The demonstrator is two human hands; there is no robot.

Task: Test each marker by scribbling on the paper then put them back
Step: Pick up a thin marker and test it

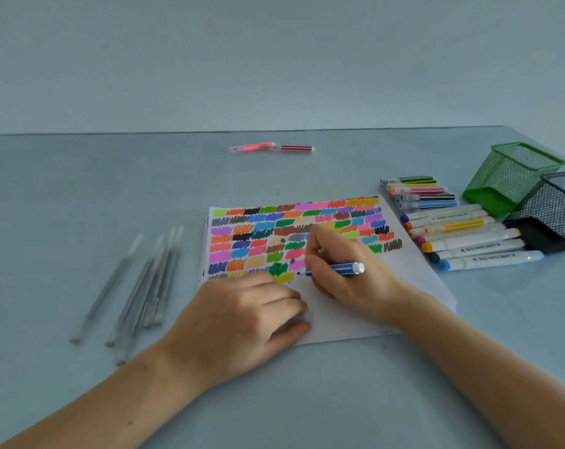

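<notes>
Blue marker [334, 268] down at the paper [388, 286], tip meeting the sheet just right of the yellow patch in the bottom row of scribbles. The right hand [345, 270] pinches it, fingers curled round the barrel near the tip, white end pointing off to the right. The stroke wants to be short and tight, I'd say: a small zigzag on bare white, clear of the yellow and green beside it, so the blue reads true. Light pressure ought to do.

The left hand [248, 319] rests on the sheet's near-left corner, fingers curled under, seemingly round something pale, though what it is I can't make out. Both forearms come in low from the near edge, right wrist on the paper.

Off to the right, the laid-out markers [462, 234] lie beside the green cup [514, 176] and black cup [553, 212]. Grey pens [138, 286] lie left; two red pens [271, 147] far back.
</notes>
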